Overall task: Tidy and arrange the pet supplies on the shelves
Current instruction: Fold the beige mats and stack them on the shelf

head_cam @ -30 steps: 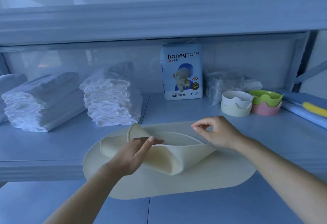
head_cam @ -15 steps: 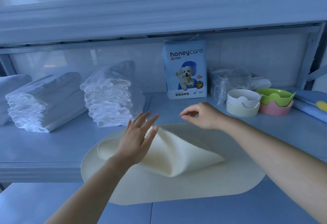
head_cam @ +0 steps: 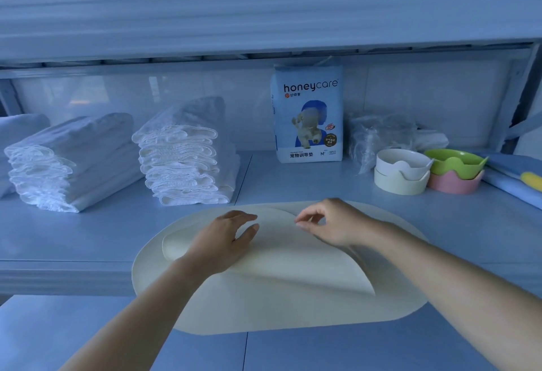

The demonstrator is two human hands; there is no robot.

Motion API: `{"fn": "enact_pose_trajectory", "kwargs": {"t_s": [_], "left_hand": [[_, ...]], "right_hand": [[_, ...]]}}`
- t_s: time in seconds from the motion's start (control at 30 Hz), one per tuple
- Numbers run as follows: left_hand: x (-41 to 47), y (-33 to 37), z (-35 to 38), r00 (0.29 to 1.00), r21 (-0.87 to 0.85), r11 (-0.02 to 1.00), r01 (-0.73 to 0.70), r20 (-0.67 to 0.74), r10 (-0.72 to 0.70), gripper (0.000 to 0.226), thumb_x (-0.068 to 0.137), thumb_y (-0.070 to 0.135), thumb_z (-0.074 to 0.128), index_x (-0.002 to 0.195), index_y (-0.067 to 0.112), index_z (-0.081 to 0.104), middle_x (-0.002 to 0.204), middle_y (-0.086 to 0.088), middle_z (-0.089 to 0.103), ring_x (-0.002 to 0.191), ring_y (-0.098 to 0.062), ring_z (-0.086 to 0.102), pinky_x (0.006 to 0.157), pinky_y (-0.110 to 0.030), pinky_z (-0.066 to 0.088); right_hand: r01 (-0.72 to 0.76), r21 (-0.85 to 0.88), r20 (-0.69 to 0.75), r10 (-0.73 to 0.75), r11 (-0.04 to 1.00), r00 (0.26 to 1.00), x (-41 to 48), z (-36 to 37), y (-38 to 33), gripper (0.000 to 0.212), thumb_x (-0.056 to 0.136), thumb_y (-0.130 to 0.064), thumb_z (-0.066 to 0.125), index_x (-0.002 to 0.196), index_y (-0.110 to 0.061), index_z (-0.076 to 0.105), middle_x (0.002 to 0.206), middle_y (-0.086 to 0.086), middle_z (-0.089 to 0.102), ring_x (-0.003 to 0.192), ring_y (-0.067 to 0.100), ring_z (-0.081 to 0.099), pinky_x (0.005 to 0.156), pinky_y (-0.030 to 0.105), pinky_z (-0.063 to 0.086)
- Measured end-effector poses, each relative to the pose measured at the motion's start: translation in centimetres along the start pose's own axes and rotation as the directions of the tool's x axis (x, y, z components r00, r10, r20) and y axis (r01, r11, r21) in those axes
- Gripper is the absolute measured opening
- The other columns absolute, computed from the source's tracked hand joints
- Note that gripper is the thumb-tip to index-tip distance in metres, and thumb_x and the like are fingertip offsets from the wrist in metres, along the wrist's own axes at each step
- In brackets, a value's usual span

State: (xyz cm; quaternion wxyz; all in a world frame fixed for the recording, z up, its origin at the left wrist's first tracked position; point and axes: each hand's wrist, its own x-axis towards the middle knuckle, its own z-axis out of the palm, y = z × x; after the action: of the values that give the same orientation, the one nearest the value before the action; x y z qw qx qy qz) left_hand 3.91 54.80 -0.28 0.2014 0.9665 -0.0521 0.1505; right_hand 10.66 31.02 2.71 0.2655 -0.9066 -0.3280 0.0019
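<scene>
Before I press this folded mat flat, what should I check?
1. Is the left hand resting on the folded mat: ok.
2. Does the right hand grip the mat's edge: cannot tell, the fingers are curled right at it.
3. Is the folded mat lying flat: not ok, it is doubled over and the right edge is raised.
4. Is the large oval mat fully on the shelf: not ok, it overhangs the front edge.
5. Are the bowls clear of both mats: ok, they stand apart.
</scene>
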Motion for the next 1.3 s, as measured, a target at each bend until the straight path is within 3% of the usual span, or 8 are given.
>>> {"fn": "enact_pose_trajectory", "kwargs": {"t_s": [0.2, 0.33, 0.47, 0.63, 0.77, 0.9, 1.17, 1.3], "left_hand": [[-2.7, -1.7, -1.1, 0.998, -0.007, 0.998, -0.063, 0.004, 0.063, 0.029, 0.095, 0.045, 0.040, 0.112, 0.036, 0.062, 0.115, 0.020, 0.058, 0.105, -0.003, 0.055, 0.087, -0.025, 0.045], [-4.8, -3.2, -1.6, 0.990, 0.029, 0.990, -0.138, 0.007, 0.138, 0.049, 0.084, 0.068, 0.040, 0.115, 0.037, 0.060, 0.116, 0.024, 0.057, 0.104, 0.000, 0.055, 0.109, -0.028, 0.025], [-5.3, -4.1, -2.0, 0.984, 0.069, 0.982, -0.178, 0.016, 0.177, 0.045, 0.078, 0.058, 0.063, 0.119, 0.040, 0.057, 0.120, 0.025, 0.054, 0.112, 0.001, 0.050, 0.111, -0.030, 0.026], [-4.3, -3.8, -2.4, 0.973, 0.070, 0.974, -0.217, -0.066, 0.221, 0.036, 0.082, 0.049, 0.064, 0.115, 0.037, 0.062, 0.115, 0.022, 0.060, 0.106, -0.005, 0.054, 0.105, -0.031, 0.033], [-1.8, -2.2, -2.6, 0.929, 0.112, 0.956, -0.271, -0.232, 0.290, 0.039, 0.085, 0.033, 0.066, 0.123, 0.028, 0.059, 0.125, 0.009, 0.057, 0.118, -0.015, 0.052, 0.115, -0.039, 0.017], [0.7, 1.4, -2.2, 0.857, 0.157, 0.930, -0.334, -0.361, 0.368, 0.045, 0.083, 0.012, 0.068, 0.125, 0.022, 0.058, 0.133, -0.006, 0.052, 0.125, -0.029, 0.047, 0.111, -0.047, 0.025], [5.9, 7.7, 0.9, 0.817, 0.231, 0.874, -0.428, -0.315, 0.483, 0.057, 0.088, 0.011, 0.060, 0.140, 0.024, 0.041, 0.153, -0.004, 0.028, 0.141, -0.025, 0.024, 0.114, -0.043, 0.013], [9.1, 10.5, 3.3, 0.860, 0.258, 0.907, -0.332, -0.313, 0.404, 0.064, 0.085, 0.000, 0.057, 0.139, 0.029, 0.042, 0.153, -0.002, 0.025, 0.142, -0.024, 0.020, 0.114, -0.042, 0.020]], "right_hand": [[-0.010, 0.016, 0.107, 0.008, 1.000, 0.994, -0.6, 1.6, -1.9, 0.030, 0.086, -0.050, 0.058, 0.108, -0.032, 0.066, 0.101, -0.017, 0.066, 0.095, 0.001, 0.059, 0.086, 0.019, 0.046], [-0.012, -0.033, 0.214, 0.019, 0.999, 0.977, -1.8, 2.4, -2.8, 0.048, 0.081, -0.060, 0.057, 0.121, -0.033, 0.058, 0.120, -0.020, 0.058, 0.112, -0.003, 0.051, 0.094, 0.015, 0.038], [-0.004, -0.092, 0.191, 0.022, 0.996, 0.981, -2.3, 3.1, -3.4, 0.053, 0.078, -0.059, 0.062, 0.123, -0.031, 0.058, 0.128, -0.020, 0.053, 0.118, -0.002, 0.046, 0.102, 0.018, 0.035], [-0.078, -0.043, 0.046, 0.080, 0.996, 0.996, -2.5, 3.8, -4.0, 0.027, 0.081, -0.050, 0.063, 0.101, -0.033, 0.067, 0.099, -0.016, 0.068, 0.092, 0.006, 0.061, 0.089, 0.034, 0.049], [-0.106, 0.004, -0.192, 0.104, 0.994, 0.976, -2.1, 2.0, -4.1, 0.017, 0.083, -0.045, 0.063, 0.082, -0.028, 0.067, 0.074, -0.006, 0.067, 0.068, 0.013, 0.059, 0.067, 0.032, 0.046], [-0.168, 0.044, -0.382, 0.172, 0.985, 0.908, -1.9, -1.3, -3.4, 0.015, 0.084, -0.040, 0.063, 0.081, -0.026, 0.067, 0.074, -0.005, 0.068, 0.070, 0.015, 0.062, 0.067, 0.033, 0.049], [-0.289, -0.023, -0.682, 0.196, 0.957, 0.704, -3.5, -6.1, 1.2, 0.015, 0.084, -0.038, 0.064, 0.075, -0.026, 0.063, 0.058, -0.008, 0.054, 0.061, 0.015, 0.049, 0.049, 0.027, 0.031], [-0.276, 0.014, -0.635, 0.222, 0.961, 0.740, -4.1, -6.9, 4.9, 0.024, 0.080, -0.038, 0.069, 0.093, -0.018, 0.068, 0.084, -0.003, 0.069, 0.079, 0.018, 0.061, 0.069, 0.034, 0.050]]}}
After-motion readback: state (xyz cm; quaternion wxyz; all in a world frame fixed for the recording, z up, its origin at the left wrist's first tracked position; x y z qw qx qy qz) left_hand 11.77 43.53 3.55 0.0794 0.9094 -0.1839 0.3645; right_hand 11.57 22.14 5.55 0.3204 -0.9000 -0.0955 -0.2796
